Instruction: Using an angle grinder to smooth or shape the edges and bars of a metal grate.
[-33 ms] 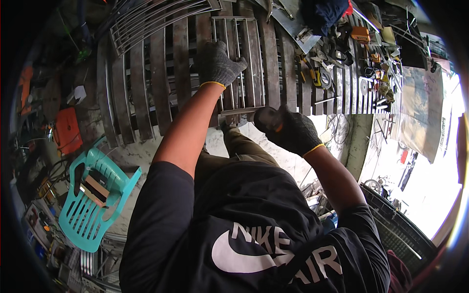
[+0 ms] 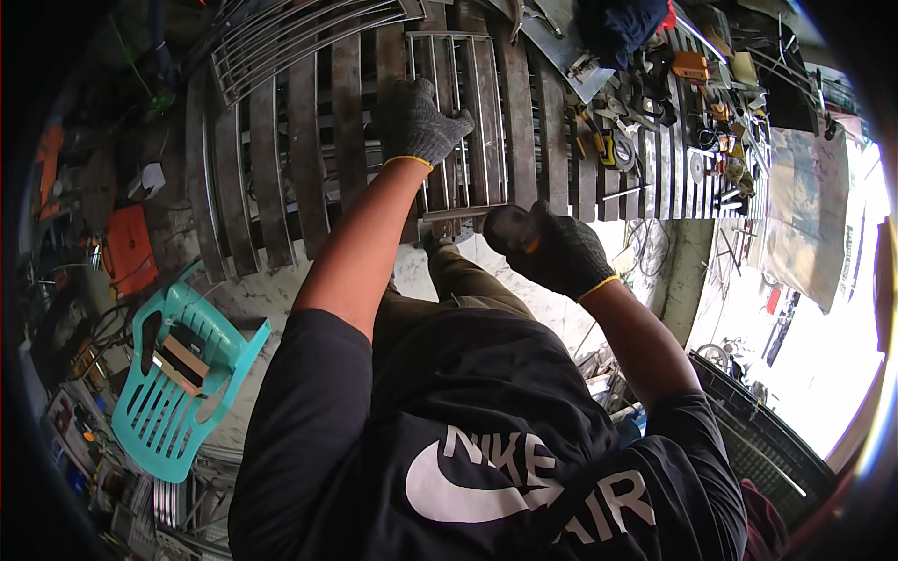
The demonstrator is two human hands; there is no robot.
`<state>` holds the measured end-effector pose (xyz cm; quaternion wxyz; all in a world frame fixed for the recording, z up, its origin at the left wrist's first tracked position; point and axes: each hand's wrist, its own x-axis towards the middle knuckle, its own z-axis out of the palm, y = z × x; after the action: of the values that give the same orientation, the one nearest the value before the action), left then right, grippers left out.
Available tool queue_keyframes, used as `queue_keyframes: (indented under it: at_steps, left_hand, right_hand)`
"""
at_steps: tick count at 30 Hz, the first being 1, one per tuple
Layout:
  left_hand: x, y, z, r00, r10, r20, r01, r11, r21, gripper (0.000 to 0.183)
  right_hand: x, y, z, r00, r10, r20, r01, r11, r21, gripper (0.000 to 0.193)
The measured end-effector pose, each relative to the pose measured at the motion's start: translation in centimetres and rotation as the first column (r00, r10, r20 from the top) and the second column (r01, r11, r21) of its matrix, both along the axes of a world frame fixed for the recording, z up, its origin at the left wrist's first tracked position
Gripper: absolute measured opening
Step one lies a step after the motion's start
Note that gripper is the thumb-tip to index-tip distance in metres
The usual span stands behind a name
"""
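A narrow frame of bright metal bars (image 2: 488, 140) lies on the slatted metal workbench (image 2: 307, 154). My left hand (image 2: 419, 126), in a grey knit glove with a yellow cuff, grips the frame's left side, thumb sticking out to the right across the bars. At the frame's near right corner, my gloved right hand (image 2: 566, 252) is closed around a dark round-headed tool (image 2: 511, 228) with a bit of orange on it. The tool's head is smeared and its exact kind does not show. The glove hides most of its body.
A grille of curved bars (image 2: 318, 42) lies at the bench's far left. Toward the right are a tape measure (image 2: 618, 150), an orange box (image 2: 690, 65) and cluttered hand tools. A turquoise plastic chair (image 2: 178, 411) with a cardboard box (image 2: 182, 365) stands at lower left.
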<state>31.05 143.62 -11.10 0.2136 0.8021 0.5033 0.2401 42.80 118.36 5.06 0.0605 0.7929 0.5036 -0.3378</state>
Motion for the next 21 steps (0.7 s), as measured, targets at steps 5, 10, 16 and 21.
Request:
queue_keyframes:
  at_steps: [5,10,16,21]
  left_hand:
    - [-0.1,-0.1,0.7,1.0,0.007,-0.016,-0.007,1.0,0.001,0.062]
    - [-0.5,0.0,1.9,0.996,-0.054,-0.065,0.048,0.995,-0.087,0.061]
    - [-0.7,-0.1,2.6,0.997,-0.032,-0.065,0.028,0.997,-0.071,0.061]
    - [-0.6,-0.2,2.2,0.997,-0.025,-0.069,0.022,0.999,-0.046,0.065]
  right_hand:
    - [-1.9,1.5,-0.1,1.0,-0.001,-0.013,0.001,1.0,0.005,0.075]
    - [-3.3,2.6,-0.3,0.998,0.028,-0.055,-0.03,0.999,-0.038,0.081]
    - [-4.8,3.5,-1.2,0.991,0.075,-0.11,-0.071,0.997,0.041,0.08]
    - [-5.6,4.0,-1.3,0.981,0.09,-0.172,-0.077,0.994,0.077,0.078]
